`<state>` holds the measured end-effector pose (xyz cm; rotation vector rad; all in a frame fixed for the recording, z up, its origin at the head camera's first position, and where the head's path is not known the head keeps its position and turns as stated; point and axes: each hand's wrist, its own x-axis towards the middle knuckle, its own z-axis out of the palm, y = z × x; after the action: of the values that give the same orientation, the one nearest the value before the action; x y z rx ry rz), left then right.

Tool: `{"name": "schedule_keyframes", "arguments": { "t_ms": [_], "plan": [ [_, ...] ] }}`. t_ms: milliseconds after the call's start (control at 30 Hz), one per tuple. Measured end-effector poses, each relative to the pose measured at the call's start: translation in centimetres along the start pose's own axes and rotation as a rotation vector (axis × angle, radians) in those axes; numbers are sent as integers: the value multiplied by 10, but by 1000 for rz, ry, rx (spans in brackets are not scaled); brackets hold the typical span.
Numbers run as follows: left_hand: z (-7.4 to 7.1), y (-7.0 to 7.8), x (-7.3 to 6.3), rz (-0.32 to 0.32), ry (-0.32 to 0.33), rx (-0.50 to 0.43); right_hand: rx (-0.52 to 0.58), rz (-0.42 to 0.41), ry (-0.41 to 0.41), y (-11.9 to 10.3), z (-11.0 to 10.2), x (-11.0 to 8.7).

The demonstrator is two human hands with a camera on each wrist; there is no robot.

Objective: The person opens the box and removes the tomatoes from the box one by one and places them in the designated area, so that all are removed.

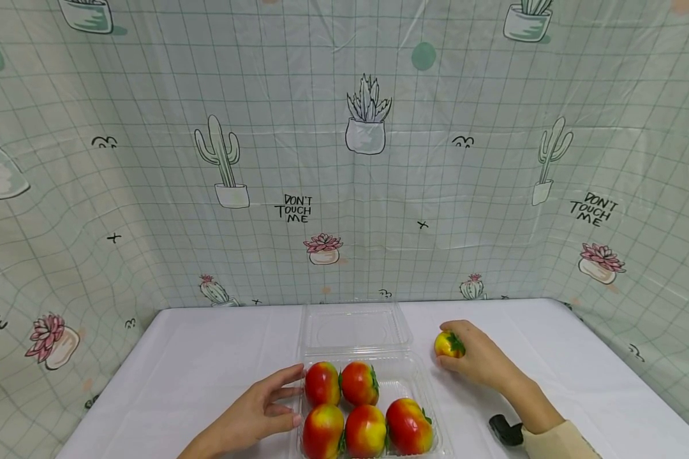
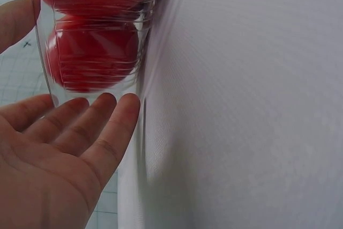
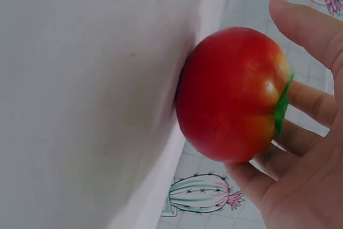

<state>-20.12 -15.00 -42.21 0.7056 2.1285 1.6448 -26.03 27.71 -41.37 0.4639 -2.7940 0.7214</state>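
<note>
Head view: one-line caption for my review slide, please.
Left hand beside an open clear container of five red-yellow fruits, right hand around a sixth fruit on the white table.

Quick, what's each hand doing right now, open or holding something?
Left hand: open, beside the clear box.
Right hand: open around a red-and-yellow fruit, thumb apart from it.

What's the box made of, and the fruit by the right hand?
Box: probably thin plastic, clear and shiny; you can see right through its ribbed wall.
Fruit: smooth and glossy, with pale highlights; perhaps painted plastic or foam, but it could be real.
</note>
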Motion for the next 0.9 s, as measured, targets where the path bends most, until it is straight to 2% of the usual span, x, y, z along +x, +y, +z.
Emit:
{"name": "schedule_keyframes", "arguments": {
  "t_ms": [267, 467, 900],
  "plan": [
    [0, 1, 0, -9, 2, -4, -15, -16, 24, -8, -4, -1],
    [-1, 1, 0, -11, 1, -4, -25, -64, 51, -23, -10, -3],
    [0, 1, 0, -7, -3, -2, 3, -106, -16, -61, -16, -10]
  ]
}}
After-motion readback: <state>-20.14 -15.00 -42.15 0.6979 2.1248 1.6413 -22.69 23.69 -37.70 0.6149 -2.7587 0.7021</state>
